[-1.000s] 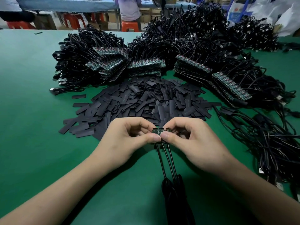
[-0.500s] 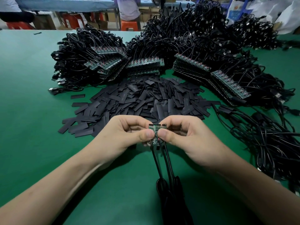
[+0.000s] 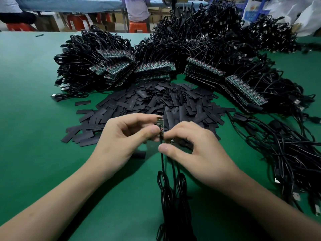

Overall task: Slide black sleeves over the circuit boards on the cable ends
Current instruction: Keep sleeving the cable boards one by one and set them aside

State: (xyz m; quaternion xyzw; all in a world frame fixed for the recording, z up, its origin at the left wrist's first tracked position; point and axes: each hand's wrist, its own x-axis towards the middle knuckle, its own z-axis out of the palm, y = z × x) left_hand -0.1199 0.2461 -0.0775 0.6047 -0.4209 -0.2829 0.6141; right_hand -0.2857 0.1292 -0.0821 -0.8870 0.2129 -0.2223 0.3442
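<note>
My left hand [image 3: 121, 141] pinches a small green circuit board [image 3: 160, 122] upright between thumb and forefinger. Just below it, my right hand [image 3: 191, 153] grips further boards [image 3: 172, 140] and the black cables [image 3: 163, 171] that run toward me into a coiled bundle [image 3: 173, 197]. A heap of flat black sleeves [image 3: 147, 103] lies directly behind both hands. One sleeve [image 3: 139, 154] rests on the mat under my left hand. No sleeve is on the held board.
Stacked rows of circuit boards [image 3: 154, 70] with tangled black cables [image 3: 199, 37] fill the far half of the green table [image 3: 31, 119]. Loose cables [image 3: 286, 153] spread along the right. People and orange stools [image 3: 139, 26] are beyond the table.
The boards were held together in a flat row between both thumbs. Now my left hand has one board separated and turned upright, while my right hand has dropped slightly with the others.
</note>
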